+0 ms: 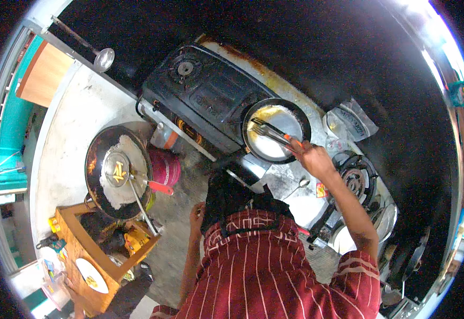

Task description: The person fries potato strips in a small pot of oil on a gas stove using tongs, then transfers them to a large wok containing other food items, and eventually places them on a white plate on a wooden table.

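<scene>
My right hand (315,156) is closed around the orange grips of dark slotted kitchen tongs (271,133). The tongs' heads reach into a black frying pan (304,135) on the right side of a gas stove (216,95). Yellowish liquid or residue (272,111) coats part of the pan, and a pale area beneath the tongs could be glare or food. My left hand (197,211) hangs low beside my body, away from the stove; its fingers are partly hidden and I cannot tell whether they hold anything.
At left, a large wok (96,191) bears a strainer with yellow strips (118,171) and a red-handled utensil (160,187). Below stands a wooden table (70,255) with a white plate (91,275). A single burner (353,181), spoon (303,183) and plastic bag (351,121) lie right.
</scene>
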{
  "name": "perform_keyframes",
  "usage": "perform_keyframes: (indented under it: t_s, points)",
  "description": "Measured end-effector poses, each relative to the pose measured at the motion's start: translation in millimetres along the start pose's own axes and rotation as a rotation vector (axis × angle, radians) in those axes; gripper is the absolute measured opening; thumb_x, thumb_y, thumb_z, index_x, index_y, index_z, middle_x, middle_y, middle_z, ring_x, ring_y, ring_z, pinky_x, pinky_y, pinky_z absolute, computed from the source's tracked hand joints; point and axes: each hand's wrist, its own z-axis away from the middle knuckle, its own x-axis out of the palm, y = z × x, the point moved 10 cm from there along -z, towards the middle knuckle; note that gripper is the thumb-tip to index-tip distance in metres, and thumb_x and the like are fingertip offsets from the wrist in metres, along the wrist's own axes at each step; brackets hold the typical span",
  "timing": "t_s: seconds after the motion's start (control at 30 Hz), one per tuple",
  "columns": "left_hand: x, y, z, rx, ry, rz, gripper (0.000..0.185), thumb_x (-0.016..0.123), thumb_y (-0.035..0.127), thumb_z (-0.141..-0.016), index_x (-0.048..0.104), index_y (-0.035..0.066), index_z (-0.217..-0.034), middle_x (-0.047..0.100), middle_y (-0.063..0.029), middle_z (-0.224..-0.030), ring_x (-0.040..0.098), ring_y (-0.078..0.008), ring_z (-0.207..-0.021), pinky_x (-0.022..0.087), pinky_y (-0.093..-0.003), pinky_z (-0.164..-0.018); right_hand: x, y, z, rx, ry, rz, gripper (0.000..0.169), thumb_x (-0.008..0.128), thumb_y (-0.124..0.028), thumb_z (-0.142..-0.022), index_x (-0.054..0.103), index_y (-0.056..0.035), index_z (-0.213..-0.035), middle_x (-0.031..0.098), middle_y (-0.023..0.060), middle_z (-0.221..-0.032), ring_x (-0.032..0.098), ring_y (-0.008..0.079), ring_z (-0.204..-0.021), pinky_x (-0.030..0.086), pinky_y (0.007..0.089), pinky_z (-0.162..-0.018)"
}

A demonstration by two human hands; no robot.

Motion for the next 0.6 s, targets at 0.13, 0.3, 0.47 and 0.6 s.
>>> perform_keyframes:
  t_s: [0.13,0.3,0.47,0.6]
  points:
    - [27,111,-27,0.029,-0.074,-0.334,0.03,0.057,0.027,-0.098,0.061,0.006,-0.119,0.065,-0.0075,-0.11,0.059,-0.017,-0.097,0.048,-0.0328,-0.084,2,-1,-4,0.015,0.005,0.097,0.06,0.061,-0.033,-0.092,0.038,-0.013,-0.143,0.056,0.0091,-0.072,0.059,0.0246,-0.047,0.048,0.0382,-0.04]
    - [61,198,-68,0.209,-0.215,-0.474,0.031,0.058,0.027,-0.097,0.061,0.006,-0.119,0.065,-0.0121,-0.113,0.061,-0.0241,-0.102,0.048,-0.0362,-0.087,-8,3,-17,0.118,-0.074,0.008,0.07,0.062,-0.032,-0.091,0.028,-0.0181,-0.15,0.058,0.0116,-0.074,0.062,0.0295,-0.055,0.05,0.0421,-0.047]
    - [116,194,-120,0.413,-0.435,-0.687,0.036,0.061,0.029,-0.094,0.058,0.006,-0.122,0.062,-0.0198,-0.116,0.059,-0.0372,-0.107,0.048,-0.0429,-0.09,-6,2,-22,0.166,-0.148,0.046,0.066,0.064,-0.03,-0.09,0.035,-0.016,-0.148,0.06,0.014,-0.072,0.063,0.031,-0.059,0.052,0.0426,-0.051]
    - [137,148,-140,0.372,-0.556,-0.703,0.043,0.061,0.036,-0.093,0.056,0.005,-0.123,0.061,-0.0234,-0.115,0.059,-0.0412,-0.106,0.048,-0.0439,-0.089,-10,-3,-29,0.23,-0.239,-0.032,0.064,0.054,-0.021,-0.093,0.027,-0.0191,-0.151,0.065,0.0159,-0.079,0.066,0.0321,-0.062,0.053,0.0437,-0.053]
